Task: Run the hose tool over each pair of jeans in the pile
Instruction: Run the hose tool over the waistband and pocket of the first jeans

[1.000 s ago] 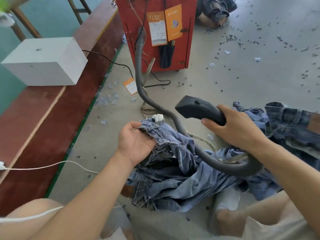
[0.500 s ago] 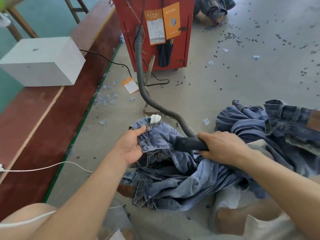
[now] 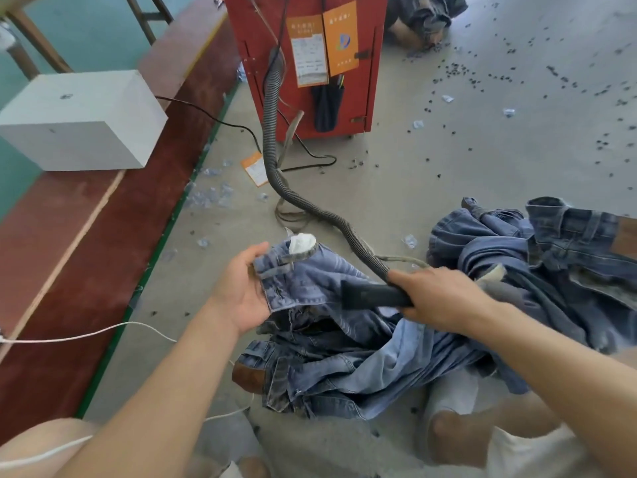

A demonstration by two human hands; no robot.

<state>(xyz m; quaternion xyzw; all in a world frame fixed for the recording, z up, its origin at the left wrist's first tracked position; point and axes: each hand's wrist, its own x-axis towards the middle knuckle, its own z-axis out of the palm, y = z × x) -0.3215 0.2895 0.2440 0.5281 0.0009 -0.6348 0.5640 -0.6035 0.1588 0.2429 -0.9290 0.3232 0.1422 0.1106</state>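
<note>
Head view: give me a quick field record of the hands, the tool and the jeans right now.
left hand: holds the waistband of the top jeans
right hand: grips the black nozzle
nozzle: lies on the top jeans' denim
hose: runs back to the red machine
other jeans: heaped at the right
floor: dark scraps scattered

The right hand (image 3: pixel 444 298) covers the rear of the black hose tool (image 3: pixel 372 295), the far red machine (image 3: pixel 306 60) is cut off by the top edge, and its orange labels' (image 3: pixel 322 46) print is too small to read.
</note>
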